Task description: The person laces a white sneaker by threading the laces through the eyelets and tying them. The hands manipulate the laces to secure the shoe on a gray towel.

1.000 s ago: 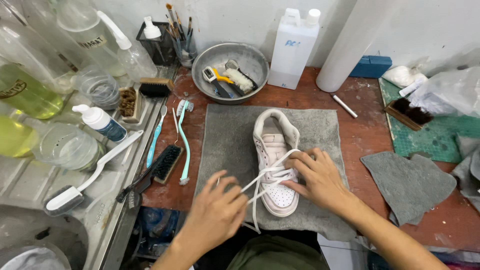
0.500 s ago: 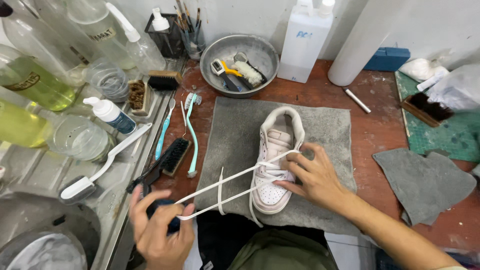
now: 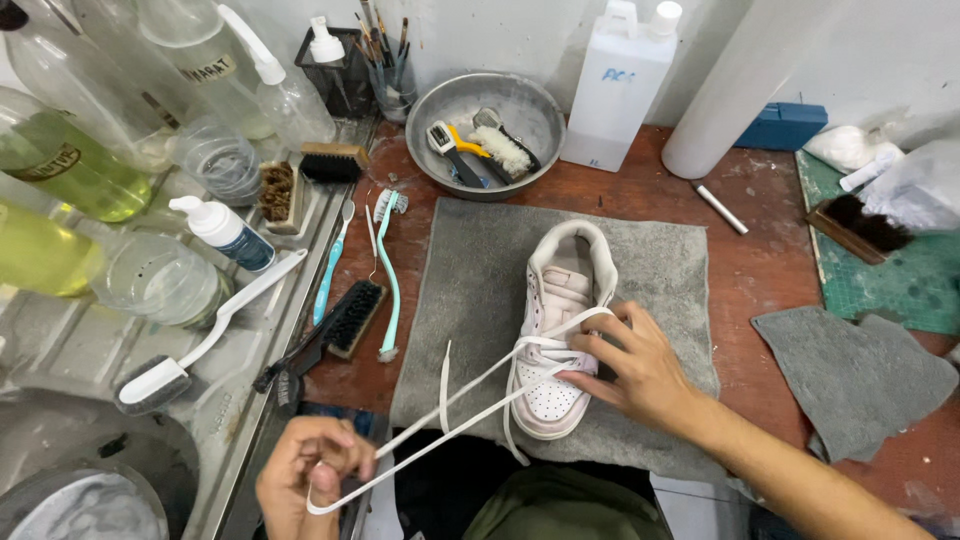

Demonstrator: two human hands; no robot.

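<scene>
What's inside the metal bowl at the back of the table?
The metal bowl holds a few brushes: one with white bristles, one with a yellow handle. They overlap, so anything beneath them is hidden, as is the bowl's near inner wall.

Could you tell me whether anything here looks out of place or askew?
Nothing looks damaged or spilled. The white shoe sits on the grey towel, its lace pulled out toward the left hand while the right hand steadies it.

Sneakers: one [image 3: 560, 330], at centre.
Grey cloths: two [image 3: 470, 290] [image 3: 850, 370].
Toothbrushes: two [image 3: 330, 270] [image 3: 386, 270], at 9 o'clock.
White jug: one [image 3: 620, 90], at 12 o'clock.
Metal bowl: one [image 3: 440, 110].
</scene>
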